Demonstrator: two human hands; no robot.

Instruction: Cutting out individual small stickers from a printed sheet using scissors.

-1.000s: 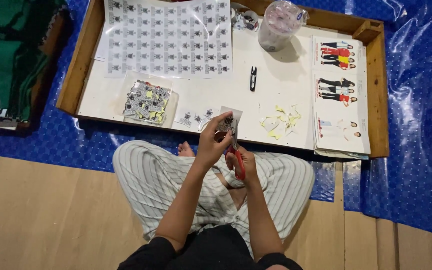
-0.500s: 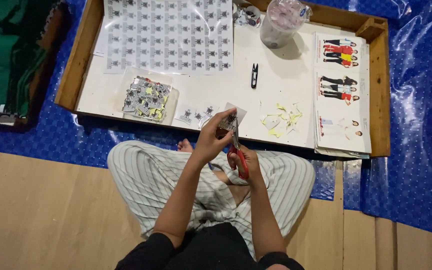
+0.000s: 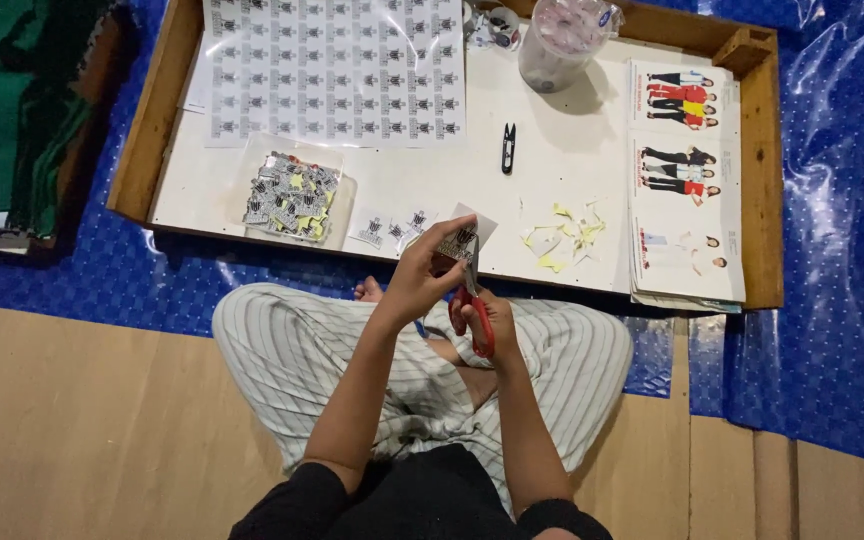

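My left hand [image 3: 420,280] pinches a small strip of printed stickers [image 3: 457,243] over the near edge of a low wooden tray table [image 3: 764,180]. Red-handled scissors [image 3: 474,315] are gripped in my right hand [image 3: 487,322], their blades at the strip. A large white sheet of small dark printed stickers [image 3: 337,65] lies at the tray's far left. In front of it sits a pile of cut stickers [image 3: 290,195] in a clear bag. A few cut pieces [image 3: 392,230] lie near the tray's front edge.
Yellowish paper scraps [image 3: 560,235] lie right of my hands. A black thread snipper [image 3: 508,148] rests mid-tray, a clear plastic container [image 3: 562,40] behind it. Printed sheets with standing figures [image 3: 684,180] stack at the right. Blue plastic sheeting [image 3: 842,250] covers the floor; green fabric [image 3: 12,110] lies far left.
Both hands stay at the tray's front edge, cutting; the strip has shifted slightly between my fingers. Nothing else on the tray has moved.
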